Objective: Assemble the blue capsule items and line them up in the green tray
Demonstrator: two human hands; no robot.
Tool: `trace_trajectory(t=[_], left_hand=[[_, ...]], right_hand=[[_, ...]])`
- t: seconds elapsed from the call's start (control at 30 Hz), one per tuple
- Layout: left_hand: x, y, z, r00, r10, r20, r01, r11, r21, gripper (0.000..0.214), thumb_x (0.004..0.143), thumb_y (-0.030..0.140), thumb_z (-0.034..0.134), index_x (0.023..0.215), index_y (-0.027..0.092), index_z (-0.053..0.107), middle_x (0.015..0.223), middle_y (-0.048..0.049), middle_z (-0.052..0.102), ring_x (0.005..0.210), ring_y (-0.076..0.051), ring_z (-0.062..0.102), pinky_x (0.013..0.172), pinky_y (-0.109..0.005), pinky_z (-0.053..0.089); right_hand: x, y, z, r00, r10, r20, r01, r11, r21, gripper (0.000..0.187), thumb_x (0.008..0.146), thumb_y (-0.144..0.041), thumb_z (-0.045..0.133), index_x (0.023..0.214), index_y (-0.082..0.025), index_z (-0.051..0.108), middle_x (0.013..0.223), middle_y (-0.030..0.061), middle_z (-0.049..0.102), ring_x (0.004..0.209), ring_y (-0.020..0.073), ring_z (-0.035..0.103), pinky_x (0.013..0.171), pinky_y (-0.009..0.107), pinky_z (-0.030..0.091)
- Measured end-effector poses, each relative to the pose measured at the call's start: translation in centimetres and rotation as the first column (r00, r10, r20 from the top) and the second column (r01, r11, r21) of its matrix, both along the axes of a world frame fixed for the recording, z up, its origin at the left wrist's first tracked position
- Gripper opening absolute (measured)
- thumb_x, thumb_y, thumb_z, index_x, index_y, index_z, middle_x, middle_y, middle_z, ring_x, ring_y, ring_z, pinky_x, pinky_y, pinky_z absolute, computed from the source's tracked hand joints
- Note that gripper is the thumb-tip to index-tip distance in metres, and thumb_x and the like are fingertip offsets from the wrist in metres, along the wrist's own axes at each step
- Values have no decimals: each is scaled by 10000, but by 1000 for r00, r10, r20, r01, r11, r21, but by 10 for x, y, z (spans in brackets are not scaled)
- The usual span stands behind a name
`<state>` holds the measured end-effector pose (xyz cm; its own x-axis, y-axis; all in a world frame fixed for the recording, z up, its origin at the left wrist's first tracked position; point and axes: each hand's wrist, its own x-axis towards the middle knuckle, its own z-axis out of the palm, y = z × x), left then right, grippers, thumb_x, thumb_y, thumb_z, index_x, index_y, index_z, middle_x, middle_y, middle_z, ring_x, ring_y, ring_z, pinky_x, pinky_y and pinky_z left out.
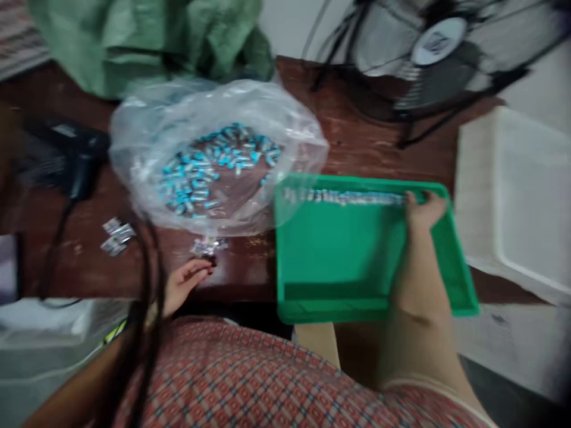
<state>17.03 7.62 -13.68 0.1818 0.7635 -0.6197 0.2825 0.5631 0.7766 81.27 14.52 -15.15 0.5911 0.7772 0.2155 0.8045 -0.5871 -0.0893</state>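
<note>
My right hand (424, 211) reaches into the green tray (339, 312), its fingers closed at the right end of a row of small silvery pieces (350, 198) along the tray's far wall. What they pinch is too blurred to make out. Beside the table's front edge, my left hand (185, 284) has thumb and fingers drawn together. Its fingertips are close to a few small shiny pieces (209, 245); anything between them is unclear. Behind that hand lies an open clear plastic bag (298, 134) holding many small blue-and-silver cylindrical pieces (191, 175).
More shiny pieces (116, 236) lie on the brown table (241, 267) at left, near a black corded tool (78, 154). Green sacking (178, 41) and a black fan (439, 44) stand behind. A whitish bin (526, 196) is right of the tray. Dark strands hang across the view.
</note>
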Motion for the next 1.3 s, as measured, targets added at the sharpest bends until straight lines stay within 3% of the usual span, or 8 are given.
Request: trace_trajectory(t=[0.17,0.23,0.33,0.43,0.67,0.93,1.13,1.3], left_hand=[[-26,20,-12,981,48,-186,20,938,345,383,920,545,662,1055,197,749,1027,-97,798,910,-235,718,898,-379,573],[-33,27,-17,929,50,-368,140,871,471,285,988,442,602,1032,202,750,1061,-106,776,982,-250,698,962,-403,543],[-30,35,-27,756,61,-652,350,804,480,236,972,399,686,1035,178,740,1179,-161,699,1146,-316,625,1033,-456,497],[-22,38,-37,686,3,-727,445,789,423,198,915,351,773,987,171,729,1210,-166,649,1177,-336,582,1022,-461,488],[-32,31,-45,757,-22,-653,436,762,479,109,981,284,685,989,177,703,1141,-136,649,1142,-303,584,1026,-437,471],[-21,33,-49,796,-51,-603,429,752,501,31,920,184,721,940,189,699,1134,-133,693,1107,-307,600,980,-443,462],[-46,37,-52,990,-20,-141,66,941,332,171,904,239,748,766,163,682,664,-5,662,577,-136,525,625,-283,406],[-61,29,-53,990,-47,-130,89,937,338,236,995,186,582,785,164,687,559,20,582,540,-138,518,628,-285,401]], right_hand=[[-138,8,57,926,367,-89,-277,820,501,530,1006,-711,486,1282,-345,752,1255,191,772,1129,310,759,974,450,609],[-216,11,78,738,640,-215,-496,730,471,483,1009,-686,518,1234,-343,774,1164,149,799,1006,299,780,903,481,633],[-326,34,75,267,856,-443,-829,438,347,344,1002,-577,612,1167,-336,794,1064,74,814,839,260,756,823,478,636],[-408,75,35,117,873,-473,-907,288,307,246,1035,-372,583,1140,-283,788,1114,74,799,998,274,738,938,465,596],[-486,108,-14,395,865,-309,-919,371,-136,368,1023,-94,424,1285,-114,681,1356,199,685,1218,337,667,985,447,546],[-491,96,-13,475,813,-337,-880,447,-161,303,1021,-200,577,1306,-135,654,1438,167,630,1281,352,626,1064,472,528],[-478,85,0,513,771,-377,-818,572,58,274,1030,-270,574,1298,-223,604,1276,109,707,1159,284,660,1029,427,553],[-438,55,9,379,686,-622,-651,675,348,124,983,-325,684,1051,-242,622,829,-18,645,676,133,551,708,302,537]])
